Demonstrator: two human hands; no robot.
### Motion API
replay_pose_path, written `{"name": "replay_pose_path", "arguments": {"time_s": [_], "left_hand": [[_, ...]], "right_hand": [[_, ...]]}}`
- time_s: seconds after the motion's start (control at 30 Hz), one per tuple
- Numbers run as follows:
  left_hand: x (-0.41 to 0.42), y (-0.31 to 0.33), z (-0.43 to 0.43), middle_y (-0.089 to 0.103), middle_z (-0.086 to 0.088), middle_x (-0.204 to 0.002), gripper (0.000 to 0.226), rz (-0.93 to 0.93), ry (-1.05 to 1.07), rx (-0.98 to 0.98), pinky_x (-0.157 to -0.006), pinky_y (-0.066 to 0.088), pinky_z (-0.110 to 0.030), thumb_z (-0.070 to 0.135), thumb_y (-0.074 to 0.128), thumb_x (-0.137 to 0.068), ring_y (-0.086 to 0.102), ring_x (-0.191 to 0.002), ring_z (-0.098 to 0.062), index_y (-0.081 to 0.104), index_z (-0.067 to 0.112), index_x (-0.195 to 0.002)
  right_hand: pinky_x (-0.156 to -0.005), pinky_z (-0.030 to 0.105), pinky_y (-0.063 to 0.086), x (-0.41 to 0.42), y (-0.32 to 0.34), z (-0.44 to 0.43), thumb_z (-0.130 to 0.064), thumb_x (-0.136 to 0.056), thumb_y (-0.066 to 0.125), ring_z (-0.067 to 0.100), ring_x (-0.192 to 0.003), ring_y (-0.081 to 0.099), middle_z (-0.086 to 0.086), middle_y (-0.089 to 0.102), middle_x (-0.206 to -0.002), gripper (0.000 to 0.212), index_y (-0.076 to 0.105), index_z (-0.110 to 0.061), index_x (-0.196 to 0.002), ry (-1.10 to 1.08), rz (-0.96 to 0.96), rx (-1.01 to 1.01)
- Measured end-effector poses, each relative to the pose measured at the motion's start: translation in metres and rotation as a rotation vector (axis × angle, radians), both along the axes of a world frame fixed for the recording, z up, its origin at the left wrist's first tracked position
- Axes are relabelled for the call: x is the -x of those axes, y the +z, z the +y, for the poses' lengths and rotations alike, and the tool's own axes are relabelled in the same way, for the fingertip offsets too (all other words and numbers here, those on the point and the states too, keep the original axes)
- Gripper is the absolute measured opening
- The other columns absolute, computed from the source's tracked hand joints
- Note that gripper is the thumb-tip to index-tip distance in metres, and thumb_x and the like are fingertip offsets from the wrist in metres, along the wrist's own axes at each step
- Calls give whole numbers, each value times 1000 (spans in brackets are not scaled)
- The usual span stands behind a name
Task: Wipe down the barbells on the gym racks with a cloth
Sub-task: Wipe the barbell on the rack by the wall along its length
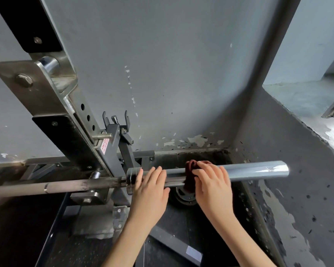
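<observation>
A steel barbell lies across the rack, its thin shaft point(66, 185) running left and its thick silver sleeve point(258, 171) pointing right. My left hand point(150, 186) grips the sleeve just right of the collar point(131, 178), fingers curled over the top. My right hand point(212, 182) presses a dark red cloth point(190, 174) around the sleeve a little further right. The cloth wraps over and hangs under the sleeve. The sleeve's free end is bare and shiny.
The rack upright point(69, 105) with its pin holes and grey hook point(120, 130) rises at the left. A grey wall with flaking paint point(181, 83) stands close behind. A weight plate point(185, 196) lies on the dark floor below the sleeve. A wet patch point(285, 224) spreads at right.
</observation>
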State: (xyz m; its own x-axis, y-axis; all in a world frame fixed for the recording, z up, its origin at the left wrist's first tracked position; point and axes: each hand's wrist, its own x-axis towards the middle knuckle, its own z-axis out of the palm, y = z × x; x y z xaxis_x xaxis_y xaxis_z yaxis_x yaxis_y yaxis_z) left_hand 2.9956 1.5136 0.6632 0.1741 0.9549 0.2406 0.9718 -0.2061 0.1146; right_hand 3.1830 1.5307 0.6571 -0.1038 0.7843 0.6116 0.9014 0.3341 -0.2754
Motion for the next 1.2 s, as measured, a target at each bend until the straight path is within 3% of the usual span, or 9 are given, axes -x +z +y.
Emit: {"name": "replay_pose_path", "arguments": {"time_s": [0.13, 0.27, 0.37, 0.47, 0.67, 0.87, 1.0, 1.07, 1.2], "left_hand": [[-1, 0, -4, 57, -4, -136, 56, 19, 22, 62, -112, 23, -47, 32, 73, -82, 52, -128, -22, 58, 11, -132], [-11, 8, -8, 17, -1, -160, 59, -85, 14, 95, -113, -7, -28, 35, 41, -101, 10, -149, -19, 21, 14, -153], [-14, 12, -10, 21, -5, -159, 59, -117, 28, 87, -112, -5, -29, 34, 44, -100, 14, -148, -22, 26, 11, -152], [-15, 14, -9, 16, -2, -161, 59, -102, 41, 101, -114, -4, -29, 37, 37, -102, 9, -149, -20, 20, 13, -153], [-38, 17, -2, 7, 0, -162, 60, -69, -19, 125, -111, -10, -26, 38, 32, -103, 2, -149, -17, 11, 16, -155], [-58, 14, 3, -1, 2, -163, 61, -15, -81, 144, -111, -15, -28, 40, 27, -104, -5, -149, -17, 4, 18, -155], [-70, 14, 7, 1, 1, -163, 61, -12, -110, 138, -114, -14, -28, 38, 30, -104, -4, -149, -16, 5, 17, -155], [-76, 14, 8, 1, 1, -163, 61, -4, -133, 136, -115, -14, -29, 38, 31, -104, -3, -149, -15, 5, 16, -155], [-82, 10, 6, -2, 2, -163, 62, -10, -131, 143, -114, -15, -29, 38, 31, -104, -5, -149, -17, 3, 17, -155]], "right_hand": [[-92, 47, 45, 0, 1, 7, -13, -84, 43, 32, -105, 60, 8, 69, -108, 27, 70, -9, -88, -223, 90, 18], [-97, 47, 43, 10, -5, -1, -22, -89, 45, 30, -112, 59, 6, 66, -117, 26, 69, -12, -94, -90, -11, 31], [-96, 47, 39, -22, -7, 3, -22, -87, 46, 29, -110, 60, 4, 66, -116, 24, 69, -14, -92, -149, -78, 19], [-89, 46, 43, -37, -3, 11, -17, -83, 47, 32, -106, 61, 6, 67, -112, 22, 68, -12, -90, -273, 56, 50], [-100, 45, 41, -18, -4, -1, -20, -83, 61, 29, -116, 55, 3, 64, -118, 17, 67, -12, -97, -33, -28, 57], [-93, 45, 44, -62, -4, 14, -11, -80, 44, 36, -110, 58, 10, 67, -113, 28, 69, -7, -92, -266, 67, 34], [-99, 51, 46, -42, -6, 6, 2, -75, 64, 33, -114, 59, 9, 67, -116, 23, 70, -7, -95, -97, 76, 44], [-97, 49, 48, -56, -6, 6, -4, -77, 59, 31, -113, 60, 7, 67, -116, 24, 70, -9, -98, -36, 18, 45], [-88, 44, 47, -97, -9, 21, -3, -78, 52, 36, -104, 60, 10, 67, -111, 24, 69, -6, -96, -271, 140, 19]]}}
